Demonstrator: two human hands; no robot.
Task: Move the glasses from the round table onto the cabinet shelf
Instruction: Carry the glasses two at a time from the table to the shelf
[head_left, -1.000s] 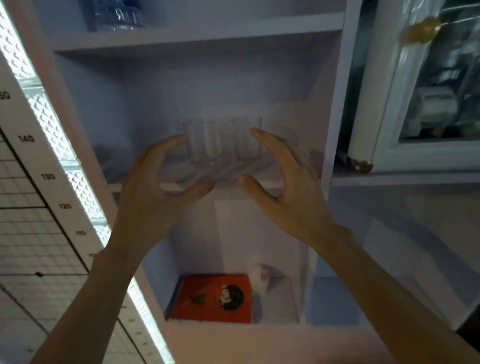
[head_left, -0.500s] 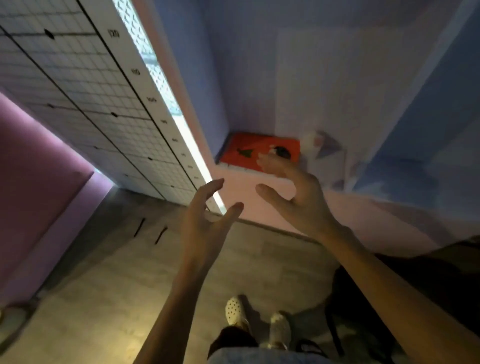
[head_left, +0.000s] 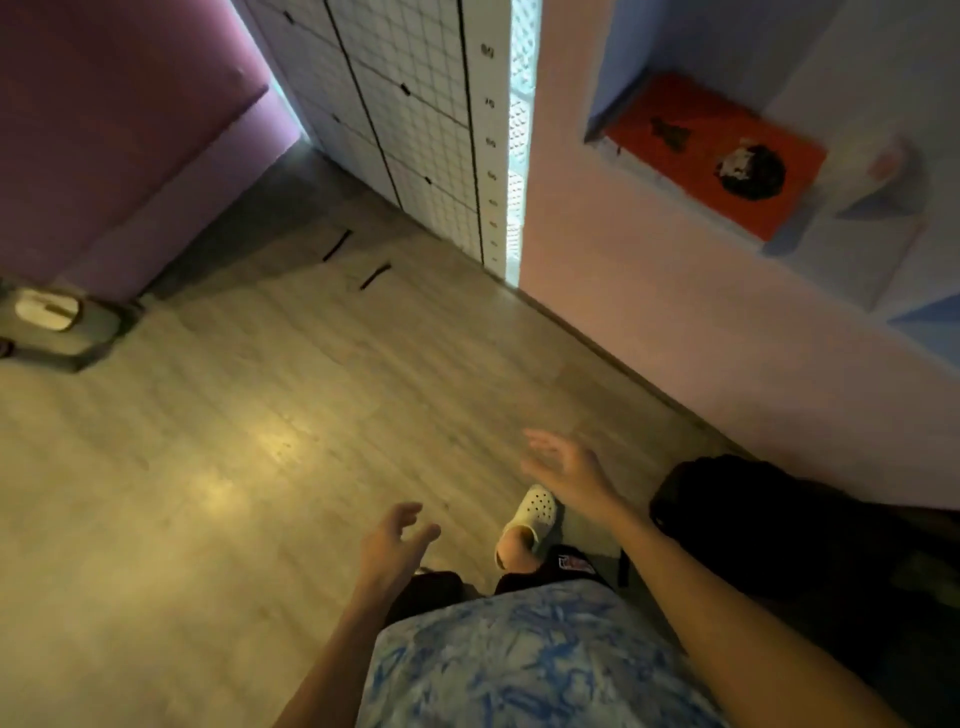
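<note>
1. wooden floor (head_left: 234, 467) now fills most of the view; a second ago the same camera faced a cabinet shelf with clear glasses standing on it between both hands, so the head has swung down and away from the cabinet.
2. left hand (head_left: 392, 540) hangs over the floor just left of the white clog (head_left: 532, 512), fingers loosely spread and holding nothing.
3. right hand (head_left: 569, 470) floats just above the clog, palm open, fingers apart, also empty.
4. judging by that, one batch of glasses is delivered and the person is probably turning back toward the round table for more, if any remain.
5. glasses are not in view now; they were last seen on the shelf, which lies above the top edge of the frame, well up from the clog.
6. only the cabinet's lowest niche shows, up and right of the clog, with an orange board (head_left: 711, 150) lying in it, blurred by motion.
7. round table is nowhere in sight, so i cannot tell how many glasses are left.
8. dark bag (head_left: 727, 499) sits right of the clog, cut off by the right arm.
</note>
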